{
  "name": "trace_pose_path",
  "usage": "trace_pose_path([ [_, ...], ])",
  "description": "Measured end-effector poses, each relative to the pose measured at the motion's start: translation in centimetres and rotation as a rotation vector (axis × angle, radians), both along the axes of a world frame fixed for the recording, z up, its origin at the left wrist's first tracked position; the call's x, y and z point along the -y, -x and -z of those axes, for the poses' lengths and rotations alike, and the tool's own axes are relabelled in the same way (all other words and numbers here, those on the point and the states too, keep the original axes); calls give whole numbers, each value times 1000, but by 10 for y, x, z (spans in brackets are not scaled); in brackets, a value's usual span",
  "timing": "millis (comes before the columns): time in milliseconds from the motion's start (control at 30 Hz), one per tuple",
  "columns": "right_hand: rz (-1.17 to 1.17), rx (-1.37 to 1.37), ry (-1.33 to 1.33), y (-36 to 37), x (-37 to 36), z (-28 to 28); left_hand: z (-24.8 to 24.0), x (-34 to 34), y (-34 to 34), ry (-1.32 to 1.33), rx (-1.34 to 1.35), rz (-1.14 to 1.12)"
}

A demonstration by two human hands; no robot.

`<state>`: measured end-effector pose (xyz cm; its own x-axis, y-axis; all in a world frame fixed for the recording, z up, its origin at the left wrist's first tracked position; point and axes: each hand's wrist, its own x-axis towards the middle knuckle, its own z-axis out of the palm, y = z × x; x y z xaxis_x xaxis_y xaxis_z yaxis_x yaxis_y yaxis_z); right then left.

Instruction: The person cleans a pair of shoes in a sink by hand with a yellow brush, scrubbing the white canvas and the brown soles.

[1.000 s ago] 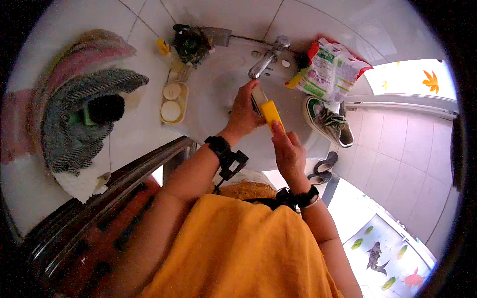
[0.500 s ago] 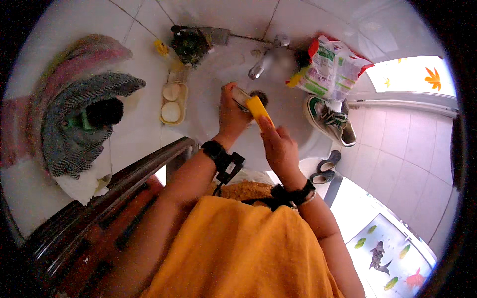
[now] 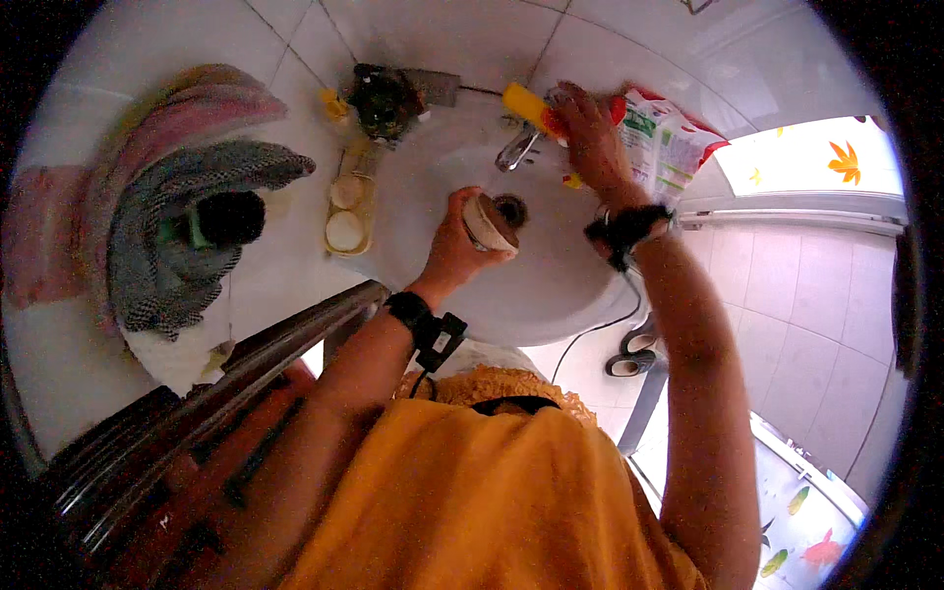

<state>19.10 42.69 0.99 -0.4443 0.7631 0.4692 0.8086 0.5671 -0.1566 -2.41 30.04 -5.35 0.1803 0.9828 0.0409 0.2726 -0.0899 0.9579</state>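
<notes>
My left hand (image 3: 457,246) is closed round a shoe (image 3: 476,224), held tilted low over the white sink (image 3: 560,270) beside the drain (image 3: 509,208). The shoe's pale edge and brownish face show; my fingers cover the rest. At the back of the sink, my right hand (image 3: 593,143) reaches over the top of the metal faucet (image 3: 514,149). It grips a yellow oblong tool (image 3: 526,102), whose bristles, if any, are out of sight. Whether my right fingers also touch the faucet's handle I cannot tell. No water stream is discernible under the spout.
Left of the sink stands a yellowish soap dish (image 3: 346,211) with two round white pieces. A dark bundled item (image 3: 385,102) lies behind it. Farther left are a grey patterned cloth (image 3: 147,251) and a black brush (image 3: 231,217). A red-and-white plastic bag (image 3: 674,138) stands back right.
My right hand has left the shoe and moved up and right to the faucet with the yellow tool. My left hand has turned the shoe slightly and lowered it. My right forearm now covers the green sneaker.
</notes>
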Motion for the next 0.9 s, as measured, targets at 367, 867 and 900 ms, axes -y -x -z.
trace_pose_path([
  [367,90,175,405,16,-37,-8,-10,1,-12,183,184,85],
  [867,347,-515,622,28,193,-32,3,4,-36,7,-4,26],
  [900,369,-328,655,36,192,-45,6,5,-39,8,-14,43],
])
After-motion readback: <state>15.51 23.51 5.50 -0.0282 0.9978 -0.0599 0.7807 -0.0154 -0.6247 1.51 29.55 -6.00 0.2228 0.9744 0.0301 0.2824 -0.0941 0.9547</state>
